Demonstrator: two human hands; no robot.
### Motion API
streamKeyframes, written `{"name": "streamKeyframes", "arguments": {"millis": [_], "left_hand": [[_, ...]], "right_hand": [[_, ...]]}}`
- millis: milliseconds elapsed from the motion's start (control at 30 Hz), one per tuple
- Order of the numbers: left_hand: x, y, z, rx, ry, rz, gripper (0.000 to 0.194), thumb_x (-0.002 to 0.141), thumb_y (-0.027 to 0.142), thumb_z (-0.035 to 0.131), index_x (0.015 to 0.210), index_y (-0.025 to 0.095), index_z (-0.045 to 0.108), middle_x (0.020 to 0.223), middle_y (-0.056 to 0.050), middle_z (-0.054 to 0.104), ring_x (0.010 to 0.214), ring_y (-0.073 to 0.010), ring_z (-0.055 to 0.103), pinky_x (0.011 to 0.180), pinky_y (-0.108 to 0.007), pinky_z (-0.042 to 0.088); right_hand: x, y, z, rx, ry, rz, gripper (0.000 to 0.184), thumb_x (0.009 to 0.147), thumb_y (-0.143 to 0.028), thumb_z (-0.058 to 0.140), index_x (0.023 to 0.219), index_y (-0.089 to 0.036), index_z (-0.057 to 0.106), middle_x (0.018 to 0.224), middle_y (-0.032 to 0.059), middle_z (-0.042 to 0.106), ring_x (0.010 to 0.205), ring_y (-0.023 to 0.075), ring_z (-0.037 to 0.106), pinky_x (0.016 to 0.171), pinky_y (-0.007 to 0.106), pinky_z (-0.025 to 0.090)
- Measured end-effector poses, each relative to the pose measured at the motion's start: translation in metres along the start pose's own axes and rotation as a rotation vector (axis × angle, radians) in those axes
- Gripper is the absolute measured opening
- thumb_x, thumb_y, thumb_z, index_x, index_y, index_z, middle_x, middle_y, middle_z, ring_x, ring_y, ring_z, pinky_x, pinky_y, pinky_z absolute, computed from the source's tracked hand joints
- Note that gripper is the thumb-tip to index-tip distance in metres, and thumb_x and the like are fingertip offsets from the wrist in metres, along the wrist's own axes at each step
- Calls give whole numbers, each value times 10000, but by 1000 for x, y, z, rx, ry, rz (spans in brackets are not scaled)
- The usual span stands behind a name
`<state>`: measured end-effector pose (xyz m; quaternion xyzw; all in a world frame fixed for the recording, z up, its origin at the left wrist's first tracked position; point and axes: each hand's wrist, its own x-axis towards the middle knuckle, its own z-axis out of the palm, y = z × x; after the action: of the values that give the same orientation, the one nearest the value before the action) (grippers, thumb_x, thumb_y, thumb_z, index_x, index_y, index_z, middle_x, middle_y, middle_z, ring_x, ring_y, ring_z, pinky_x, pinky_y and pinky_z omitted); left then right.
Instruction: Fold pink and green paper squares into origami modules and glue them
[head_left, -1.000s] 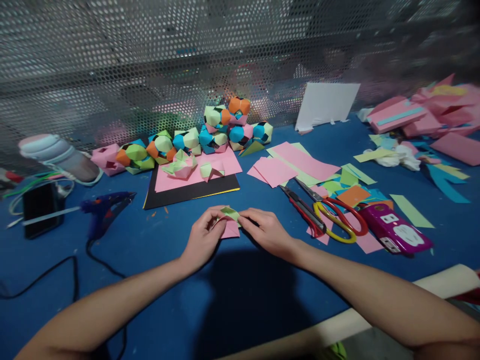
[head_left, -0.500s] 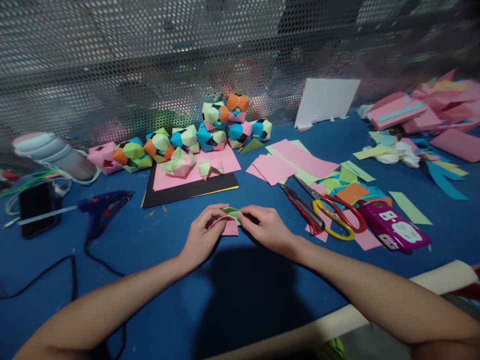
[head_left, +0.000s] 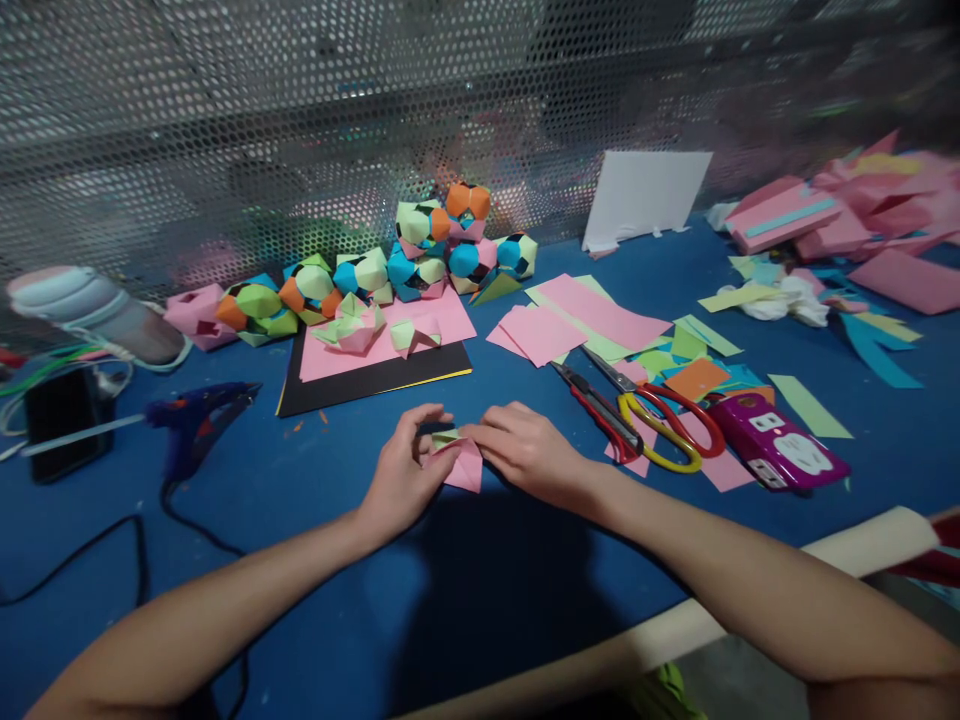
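Between my two hands is a small folded piece of pink and light green paper (head_left: 466, 468), just above the blue table. My left hand (head_left: 409, 470) pinches its left side, thumb in front. My right hand (head_left: 525, 450) holds the right edge with bent fingers, which partly hide the paper. Beyond them, two part-made pink and green folded paper pieces (head_left: 415, 334) rest on a pink sheet (head_left: 330, 362) over a black sheet (head_left: 375, 385). Behind these stand several finished paper balls (head_left: 310, 288) in orange, green, blue and pink, two of them stacked on top.
Scissors (head_left: 671, 430), a red cutter (head_left: 600, 415) and a purple case (head_left: 780, 443) lie right, near pink sheets (head_left: 600, 310) and paper scraps. At left are a glue gun (head_left: 191, 420) with its cord, a phone (head_left: 69, 420) and a bottle (head_left: 97, 315). A perforated metal panel (head_left: 300, 120) stands behind.
The pink side of the folded paper now faces me more, with less green showing. My right fingers have moved over its top right edge, and my left fingers have lifted slightly.
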<state>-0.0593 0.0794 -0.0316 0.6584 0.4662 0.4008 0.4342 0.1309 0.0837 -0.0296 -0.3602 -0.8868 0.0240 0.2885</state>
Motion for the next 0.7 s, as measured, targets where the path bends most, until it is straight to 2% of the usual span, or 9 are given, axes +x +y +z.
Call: {"name": "streamKeyframes", "arguments": {"millis": [133,233,367,433,533,600,700], "left_hand": [[3,6,-3,154,-39,75,93,793,256,595,854,189,619,830,-24,630,735,-140,562,660,-257,429],[5,7,-4,113,-5,90,66,809,245,571,799,190,607,824,-19,624,783,-147,568,698,-260,433],[5,6,-2,-44,42,48,69,777,220,596,760,188,537,873,-19,627,856,-149,586,768,-275,447],[5,6,-1,-125,28,-9,126,750,213,614,732,185,493,900,-25,631,864,-151,593,759,-275,456],[4,6,0,-166,-4,-102,158,734,228,621,753,183,471,854,-10,620,754,-125,586,665,-241,454],[4,5,1,-176,1,-131,194,724,231,623,853,186,486,833,1,612,712,-117,582,632,-229,448],[4,6,0,-146,21,-98,312,711,219,617,1005,184,518,908,-25,634,822,-150,604,725,-263,462]], "right_hand": [[2,-5,-5,152,2,80,252,937,-216,407,1046,-164,628,864,72,639,789,163,571,703,297,401],[5,-11,-9,364,35,240,233,916,-205,429,1063,-167,606,942,69,645,858,150,587,767,279,440],[7,-19,-9,451,29,408,227,860,-252,522,1053,-161,599,843,38,620,733,131,568,715,262,458],[7,-20,-5,447,38,422,212,850,-241,534,1038,-166,596,841,34,622,730,131,564,712,258,456],[5,-20,4,426,111,384,178,855,-188,508,1018,-181,581,886,40,639,782,138,576,729,253,452],[4,-19,8,381,175,347,196,853,-195,518,1044,-171,551,902,54,633,781,142,577,718,255,454],[3,-17,9,251,240,273,150,850,-234,540,980,-160,547,879,70,614,758,153,567,686,271,445]]}}
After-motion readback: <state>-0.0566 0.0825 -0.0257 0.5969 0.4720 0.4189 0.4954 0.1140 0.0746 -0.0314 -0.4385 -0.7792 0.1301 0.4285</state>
